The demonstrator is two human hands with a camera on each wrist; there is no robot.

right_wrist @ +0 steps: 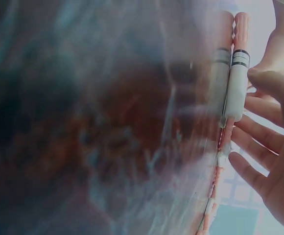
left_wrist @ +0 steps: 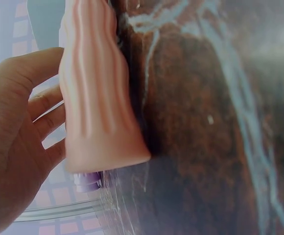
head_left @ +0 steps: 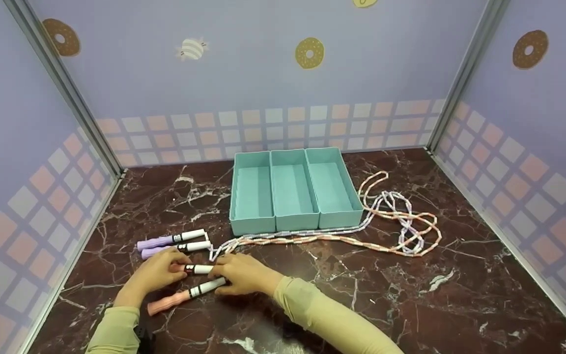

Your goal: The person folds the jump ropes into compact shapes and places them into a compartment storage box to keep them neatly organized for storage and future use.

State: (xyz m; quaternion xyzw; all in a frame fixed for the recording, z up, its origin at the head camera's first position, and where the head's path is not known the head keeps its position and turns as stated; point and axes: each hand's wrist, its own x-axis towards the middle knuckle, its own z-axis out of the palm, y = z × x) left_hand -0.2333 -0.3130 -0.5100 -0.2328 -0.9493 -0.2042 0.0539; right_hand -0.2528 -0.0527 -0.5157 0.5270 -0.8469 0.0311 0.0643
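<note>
Two jump ropes lie on the dark marbled table, one with purple handles (head_left: 157, 242), the other with salmon-pink handles (head_left: 169, 302), all with white ends. My left hand (head_left: 157, 271) pinches the upper pink handle (head_left: 198, 269) near its black band. In the left wrist view, the ridged lower pink handle (left_wrist: 95, 98) hides those fingertips. Over the white ends of both pink handles lies my right hand (head_left: 243, 275), its fingers extended and slightly spread in the right wrist view, beside the white handle part (right_wrist: 237, 90). The beaded cords (head_left: 307, 237) run rightward from the handles.
A turquoise tray (head_left: 297, 220) with three bare compartments stands at the back middle. The cords pass along its front and form loose loops (head_left: 406, 221) at its right. Patterned panels (head_left: 263, 73) enclose the table at the back and both sides.
</note>
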